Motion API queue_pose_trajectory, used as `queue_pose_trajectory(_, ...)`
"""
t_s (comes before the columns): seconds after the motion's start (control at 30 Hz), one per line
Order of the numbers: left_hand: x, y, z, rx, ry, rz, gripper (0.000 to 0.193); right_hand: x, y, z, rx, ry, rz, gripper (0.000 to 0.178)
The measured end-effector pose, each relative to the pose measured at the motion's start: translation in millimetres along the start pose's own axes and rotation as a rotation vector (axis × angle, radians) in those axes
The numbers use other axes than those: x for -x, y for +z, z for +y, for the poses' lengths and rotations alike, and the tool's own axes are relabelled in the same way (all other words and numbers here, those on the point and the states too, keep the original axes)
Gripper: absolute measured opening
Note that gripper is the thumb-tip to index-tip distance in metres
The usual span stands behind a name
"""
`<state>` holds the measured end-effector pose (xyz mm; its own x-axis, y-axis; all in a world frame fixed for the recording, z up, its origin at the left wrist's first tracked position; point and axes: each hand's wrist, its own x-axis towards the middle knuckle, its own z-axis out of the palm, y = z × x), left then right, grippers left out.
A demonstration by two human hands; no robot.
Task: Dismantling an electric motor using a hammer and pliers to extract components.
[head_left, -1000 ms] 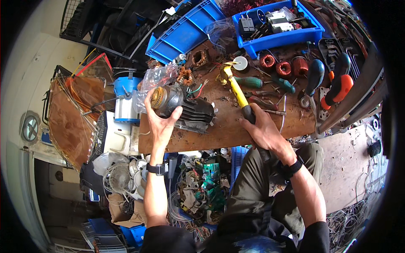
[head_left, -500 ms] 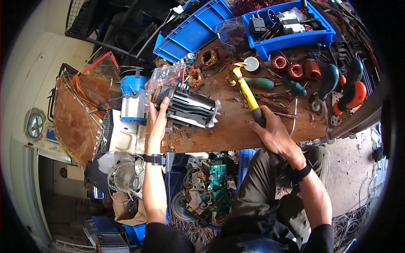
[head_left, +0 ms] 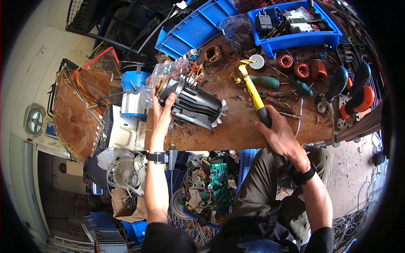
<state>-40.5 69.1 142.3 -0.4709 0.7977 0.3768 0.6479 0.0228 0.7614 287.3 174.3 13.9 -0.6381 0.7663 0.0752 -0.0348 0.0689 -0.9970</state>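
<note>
Motor (head_left: 195, 105): on L part of bench (head_left: 240, 135), white fan (head_left: 222, 113) toward R. L hand (head_left: 160, 116) grasps its L end, thumb on the near side; whether that end is lifted or resting is unclear from this angle. R hand (head_left: 280, 135) clenched round grip of hammer (head_left: 252, 93), head toward far side, R of motor and apart from it. Clear bag (head_left: 171, 69) just beyond motor's L end; green screwdriver (head_left: 265, 82) just R of hammer head. Step in hand, as judged: positioning motor w/ hammer at the ready. Next move, IMO, calls for motor seated firmly, L fingers clear of hammer's path, swing controlled.
</note>
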Motion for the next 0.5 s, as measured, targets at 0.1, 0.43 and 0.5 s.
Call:
queue_pose_trajectory(0.1,1.9,-2.0,-4.5,0.047,-0.054,-0.002,0.093,-0.7,1.3,5.0,0.060,-0.040,0.039,0.032)
queue_pose_trajectory(0.43,11.1,-23.4,-32.3,0.123,-0.286,0.076,0.104,-1.3,0.8,1.7,0.061,0.006,0.000,0.032)
queue_pose_trajectory(0.5,11.5,-24.8,-35.4,0.143,-0.259,0.046,0.105,-1.1,1.7,1.7,0.023,-0.003,0.020,0.031)
